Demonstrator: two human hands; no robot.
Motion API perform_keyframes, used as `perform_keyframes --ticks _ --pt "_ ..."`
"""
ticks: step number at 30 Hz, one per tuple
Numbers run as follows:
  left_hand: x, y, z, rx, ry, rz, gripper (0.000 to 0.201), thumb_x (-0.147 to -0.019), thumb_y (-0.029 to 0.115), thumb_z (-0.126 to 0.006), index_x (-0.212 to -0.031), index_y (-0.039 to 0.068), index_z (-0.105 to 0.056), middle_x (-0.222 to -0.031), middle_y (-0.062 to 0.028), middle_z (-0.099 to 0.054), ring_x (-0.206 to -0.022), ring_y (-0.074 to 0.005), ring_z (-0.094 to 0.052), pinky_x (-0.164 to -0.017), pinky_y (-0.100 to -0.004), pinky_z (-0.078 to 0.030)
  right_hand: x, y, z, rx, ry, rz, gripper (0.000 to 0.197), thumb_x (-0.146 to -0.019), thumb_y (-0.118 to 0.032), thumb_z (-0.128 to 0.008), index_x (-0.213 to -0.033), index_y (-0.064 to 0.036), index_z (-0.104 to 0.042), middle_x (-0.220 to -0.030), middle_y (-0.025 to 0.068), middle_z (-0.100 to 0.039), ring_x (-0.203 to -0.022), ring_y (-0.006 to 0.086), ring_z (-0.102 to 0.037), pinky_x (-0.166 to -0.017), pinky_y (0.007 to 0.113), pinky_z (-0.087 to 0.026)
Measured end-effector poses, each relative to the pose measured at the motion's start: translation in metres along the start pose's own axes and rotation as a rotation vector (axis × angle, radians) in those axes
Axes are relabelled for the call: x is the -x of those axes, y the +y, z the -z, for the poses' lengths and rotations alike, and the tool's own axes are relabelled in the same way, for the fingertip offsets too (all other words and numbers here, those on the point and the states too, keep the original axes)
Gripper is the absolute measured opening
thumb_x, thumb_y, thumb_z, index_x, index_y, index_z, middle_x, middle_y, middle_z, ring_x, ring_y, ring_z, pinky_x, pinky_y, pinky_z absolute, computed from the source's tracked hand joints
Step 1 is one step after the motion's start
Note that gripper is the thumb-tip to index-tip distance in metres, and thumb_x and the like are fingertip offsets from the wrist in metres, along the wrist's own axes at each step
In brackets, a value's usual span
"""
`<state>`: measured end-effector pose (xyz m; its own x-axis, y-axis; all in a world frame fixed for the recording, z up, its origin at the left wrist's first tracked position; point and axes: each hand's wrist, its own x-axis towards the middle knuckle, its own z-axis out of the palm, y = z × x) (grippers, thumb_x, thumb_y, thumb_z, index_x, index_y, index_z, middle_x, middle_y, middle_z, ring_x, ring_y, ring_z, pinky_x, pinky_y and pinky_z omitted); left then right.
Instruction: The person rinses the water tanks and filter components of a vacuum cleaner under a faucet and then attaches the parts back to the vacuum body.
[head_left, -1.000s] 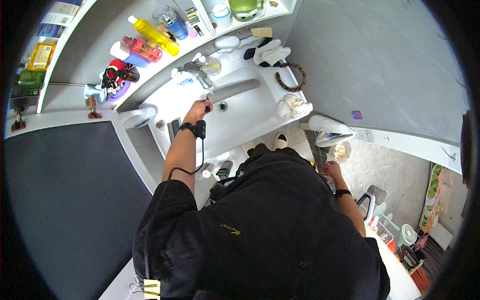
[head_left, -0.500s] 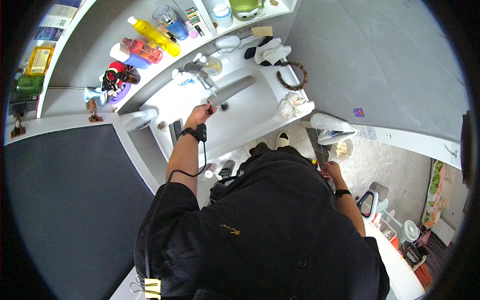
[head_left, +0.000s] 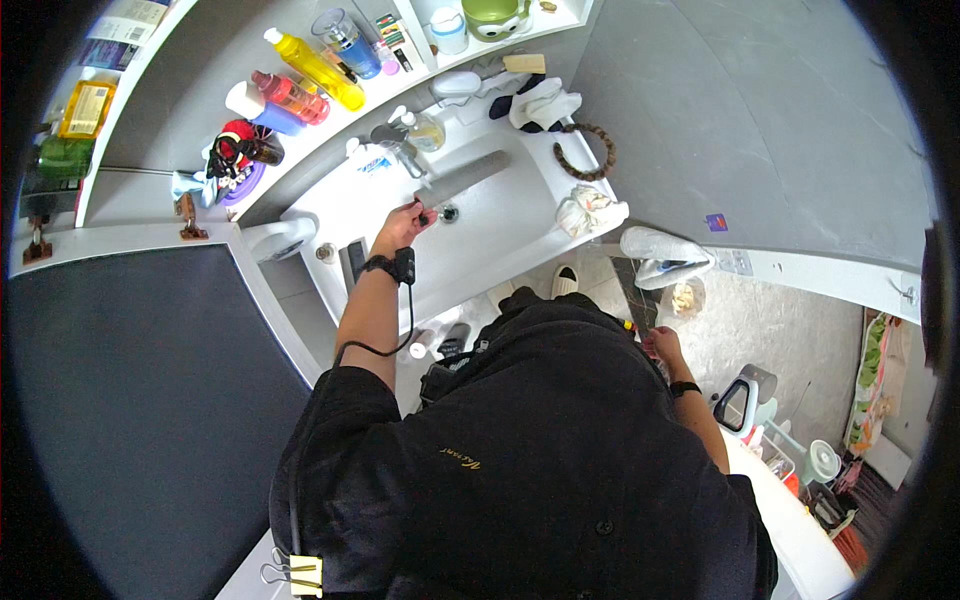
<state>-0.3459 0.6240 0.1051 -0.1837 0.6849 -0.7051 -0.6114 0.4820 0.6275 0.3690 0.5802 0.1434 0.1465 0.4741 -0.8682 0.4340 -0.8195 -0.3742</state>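
Over the white washbasin (head_left: 500,255), my left hand (head_left: 400,228) is closed near the dark end of a long grey bar-shaped thing (head_left: 465,178). Its kind is not clear. The grey length slants up and right from my fingers, between the tap (head_left: 408,160) and the drain (head_left: 449,214). My right hand (head_left: 664,346) is low at my right side, beside my dark clothing, with its fingers curled; whatever they may hold is hidden. A small yellow and red bit (head_left: 628,325) shows near it.
A pump bottle (head_left: 424,132) stands behind the tap. White and dark cloth (head_left: 540,105), a brown braided hoop (head_left: 607,150) and a crumpled white cloth (head_left: 590,212) lie on the basin's right rim. Bottles, including a yellow one (head_left: 315,68), line the shelf. A dark-faced cabinet door (head_left: 150,400) spans the left.
The grey thing looks flatter and narrower now, as if turned by my left hand, which has shifted slightly. My right hand stays almost in place.
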Motion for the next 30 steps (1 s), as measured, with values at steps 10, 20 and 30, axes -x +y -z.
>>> perform_keyframes --ticks 10,20,30 --pt "-0.001 -0.001 -0.02 0.039 0.064 -0.034 0.039 -0.106 0.004 -0.051 -0.143 -0.003 -0.043 -0.122 -0.0153 -0.059 -0.104 -0.0341 -0.069 -0.1 -0.0467 -0.059 0.007 0.015 0.0 0.041 0.037 -0.001 0.019 -0.099 -0.021 -0.059 -0.105 -0.0039 -0.063 -0.079 0.0091 -0.07 -0.059 0.0185 -0.064 -0.048 0.033 -0.049" --pt "-0.026 -0.005 -0.009 -0.063 0.046 -0.058 0.042 -0.104 0.005 -0.054 -0.144 -0.002 -0.043 -0.106 -0.016 -0.068 -0.089 -0.0274 -0.073 -0.085 -0.0421 -0.063 0.009 0.03 0.0 -0.002 0.051 -0.006 0.018 -0.098 -0.019 -0.059 -0.105 -0.0031 -0.064 -0.078 0.0102 -0.071 -0.056 0.0186 -0.062 -0.044 0.032 -0.045" --pt "-0.023 -0.001 -0.017 -0.096 0.092 -0.045 0.027 -0.105 0.006 -0.05 -0.126 -0.012 -0.054 -0.104 -0.0184 -0.067 -0.087 -0.0286 -0.072 -0.086 -0.0408 -0.063 0.006 0.046 0.009 0.092 0.036 -0.017 0.023 -0.099 -0.018 -0.054 -0.115 -0.0021 -0.06 -0.084 0.0111 -0.07 -0.066 0.0236 -0.07 -0.055 0.038 -0.057"
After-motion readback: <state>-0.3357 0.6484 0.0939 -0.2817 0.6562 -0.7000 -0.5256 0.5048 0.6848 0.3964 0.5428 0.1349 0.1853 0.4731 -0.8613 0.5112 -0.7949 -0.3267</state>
